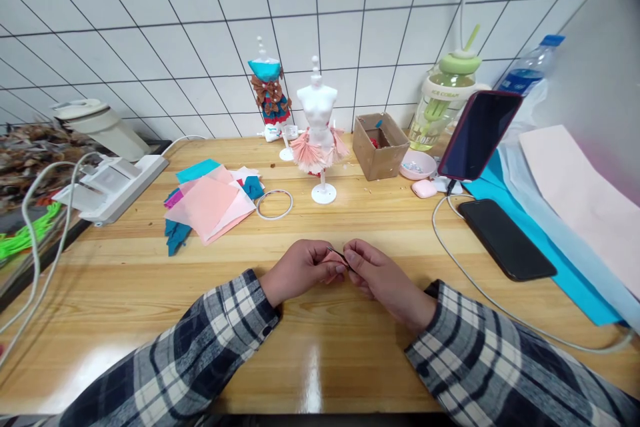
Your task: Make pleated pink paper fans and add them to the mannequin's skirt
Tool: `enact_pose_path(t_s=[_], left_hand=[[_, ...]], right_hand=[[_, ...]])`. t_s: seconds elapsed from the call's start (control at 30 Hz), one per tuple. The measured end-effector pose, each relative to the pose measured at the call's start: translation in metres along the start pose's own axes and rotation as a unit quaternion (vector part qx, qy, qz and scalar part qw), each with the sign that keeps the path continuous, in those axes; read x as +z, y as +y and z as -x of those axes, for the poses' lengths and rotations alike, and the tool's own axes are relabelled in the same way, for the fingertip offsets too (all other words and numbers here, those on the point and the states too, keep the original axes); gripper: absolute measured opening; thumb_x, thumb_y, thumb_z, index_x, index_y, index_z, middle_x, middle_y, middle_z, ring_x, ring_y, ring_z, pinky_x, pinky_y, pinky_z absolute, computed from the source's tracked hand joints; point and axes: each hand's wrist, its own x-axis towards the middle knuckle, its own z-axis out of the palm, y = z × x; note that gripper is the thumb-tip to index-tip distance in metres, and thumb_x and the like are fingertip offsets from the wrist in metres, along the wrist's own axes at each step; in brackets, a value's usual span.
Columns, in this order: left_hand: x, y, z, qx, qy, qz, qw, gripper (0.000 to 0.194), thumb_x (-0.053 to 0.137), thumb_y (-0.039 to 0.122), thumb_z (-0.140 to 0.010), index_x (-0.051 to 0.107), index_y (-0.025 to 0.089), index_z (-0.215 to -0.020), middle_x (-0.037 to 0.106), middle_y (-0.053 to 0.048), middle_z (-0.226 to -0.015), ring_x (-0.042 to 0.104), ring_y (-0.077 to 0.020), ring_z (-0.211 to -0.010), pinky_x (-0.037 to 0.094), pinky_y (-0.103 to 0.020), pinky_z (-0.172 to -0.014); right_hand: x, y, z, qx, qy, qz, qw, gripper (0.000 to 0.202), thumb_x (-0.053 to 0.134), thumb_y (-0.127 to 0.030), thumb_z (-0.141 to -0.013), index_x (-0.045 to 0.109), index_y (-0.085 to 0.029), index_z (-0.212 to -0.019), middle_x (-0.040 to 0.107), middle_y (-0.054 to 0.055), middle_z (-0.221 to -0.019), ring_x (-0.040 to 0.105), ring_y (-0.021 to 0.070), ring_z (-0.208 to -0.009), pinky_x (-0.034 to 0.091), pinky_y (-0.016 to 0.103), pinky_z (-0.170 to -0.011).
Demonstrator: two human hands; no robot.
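Observation:
My left hand (303,268) pinches a small folded piece of pink paper (334,257) above the table's front middle. From the right, my right hand (381,275) grips a slim dark tool like tweezers (341,255), whose tip lies against the paper by my left fingers. Both hands nearly touch. Beyond them stands a small white dress form (318,107) with a pleated pink paper skirt (309,152) around its hips. Behind it to the left, a second dress form (270,90) wears a blue, brown and red outfit.
Paper sheets (207,203) and a white ring (275,205) lie left of centre. A cardboard box (380,150), pink dish (418,165), bottle (433,107), propped phone (480,137) and black phone (507,240) are to the right. Cables trail along both sides, near a power strip (127,190).

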Motion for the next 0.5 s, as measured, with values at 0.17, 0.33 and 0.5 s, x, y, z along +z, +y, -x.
enact_pose_path(t_s=[0.17,0.33,0.5], left_hand=[[-0.0009,-0.0028,0.0002,0.008,-0.009,0.009,1.0,0.031,0.062,0.04,-0.081,0.057,0.014,-0.065,0.052,0.004,-0.057,0.044,-0.0074,-0.053,0.034,-0.02,-0.053],[-0.0014,-0.0029,-0.0007,0.005,-0.038,0.018,0.999,0.029,0.062,0.039,-0.082,0.06,0.013,-0.068,0.055,0.003,-0.058,0.047,-0.0081,-0.055,0.037,-0.02,-0.055],[-0.0007,-0.0042,-0.0014,0.0,-0.038,0.033,0.999,0.029,0.063,0.038,-0.081,0.059,0.014,-0.068,0.055,0.003,-0.057,0.048,-0.008,-0.054,0.037,-0.02,-0.055]], right_hand=[[0.0013,-0.0012,0.0009,0.018,-0.008,-0.02,1.0,0.038,0.053,-0.059,-0.082,0.043,-0.022,-0.085,0.039,-0.008,-0.058,0.021,0.006,-0.045,0.009,0.022,-0.043],[0.0014,0.0009,0.0,0.013,0.005,-0.005,1.0,0.039,0.056,-0.059,-0.081,0.044,-0.022,-0.084,0.041,-0.007,-0.06,0.028,0.0069,-0.048,0.013,0.022,-0.045],[0.0015,0.0023,-0.001,0.01,0.006,0.005,1.0,0.039,0.056,-0.059,-0.081,0.043,-0.022,-0.084,0.041,-0.007,-0.061,0.027,0.0066,-0.049,0.013,0.022,-0.045]])
